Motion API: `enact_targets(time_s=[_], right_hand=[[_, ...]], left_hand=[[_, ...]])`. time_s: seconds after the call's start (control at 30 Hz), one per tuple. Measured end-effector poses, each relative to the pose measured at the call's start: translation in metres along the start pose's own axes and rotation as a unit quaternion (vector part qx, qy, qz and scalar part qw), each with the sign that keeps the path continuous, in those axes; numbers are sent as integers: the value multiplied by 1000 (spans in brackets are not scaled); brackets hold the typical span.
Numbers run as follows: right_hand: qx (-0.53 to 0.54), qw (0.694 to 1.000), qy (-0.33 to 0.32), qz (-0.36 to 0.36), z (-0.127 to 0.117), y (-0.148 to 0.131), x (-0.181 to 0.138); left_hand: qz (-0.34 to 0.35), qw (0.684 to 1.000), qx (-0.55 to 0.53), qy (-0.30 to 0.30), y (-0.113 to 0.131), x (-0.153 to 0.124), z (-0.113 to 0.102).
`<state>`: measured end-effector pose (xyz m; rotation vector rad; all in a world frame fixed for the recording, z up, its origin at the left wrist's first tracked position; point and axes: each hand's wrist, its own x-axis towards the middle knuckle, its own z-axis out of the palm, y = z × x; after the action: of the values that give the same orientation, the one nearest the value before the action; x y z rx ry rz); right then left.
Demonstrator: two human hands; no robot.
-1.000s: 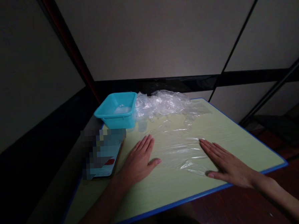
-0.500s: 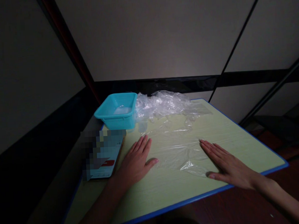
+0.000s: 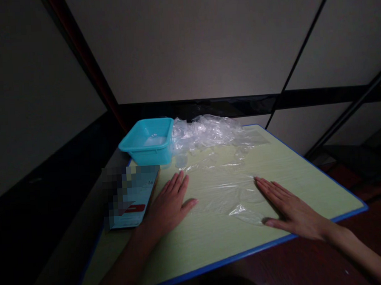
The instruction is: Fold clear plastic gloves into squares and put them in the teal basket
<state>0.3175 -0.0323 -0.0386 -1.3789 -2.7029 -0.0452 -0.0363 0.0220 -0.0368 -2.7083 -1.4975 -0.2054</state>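
A clear plastic bag (image 3: 218,190) lies spread on the pale green table (image 3: 209,248), with wrinkles and a raised fold at its near end. My left hand (image 3: 170,205) rests flat at its left side, thumb out and fingers stretched. At the right side my right hand (image 3: 285,205) lies flat too, its fingers together and its thumb apart, touching the edge of the film. Neither hand grips anything. Where the clear film ends under the hands is hard to see.
A turquoise basin (image 3: 149,155) stands at the back left with something whitish inside. Beside it is a heap of crumpled clear plastic bags (image 3: 209,131). A box-like printed item (image 3: 137,200), partly pixelated, lies left of my left hand. Cabinet panels (image 3: 191,44) rise behind the table.
My left hand has slid slightly left across the table, away from the plastic. My right hand stays almost in place.
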Motion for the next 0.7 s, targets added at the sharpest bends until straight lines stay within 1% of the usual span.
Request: enact_targets(time_s=[0.2, 0.37, 0.57, 0.7], right_hand=[[12, 1000, 19, 4, 0, -1, 0], [9, 1000, 12, 10, -1, -2, 1], [3, 1000, 6, 19, 0, -1, 0], [5, 1000, 6, 24, 0, -1, 0]], left_hand=[[-5, 1000, -6, -2, 1, 0, -1], [-2, 1000, -6, 5, 0, 0, 0], [-11, 1000, 0, -14, 1, 1, -1], [-10, 1000, -2, -17, 2, 0, -2]])
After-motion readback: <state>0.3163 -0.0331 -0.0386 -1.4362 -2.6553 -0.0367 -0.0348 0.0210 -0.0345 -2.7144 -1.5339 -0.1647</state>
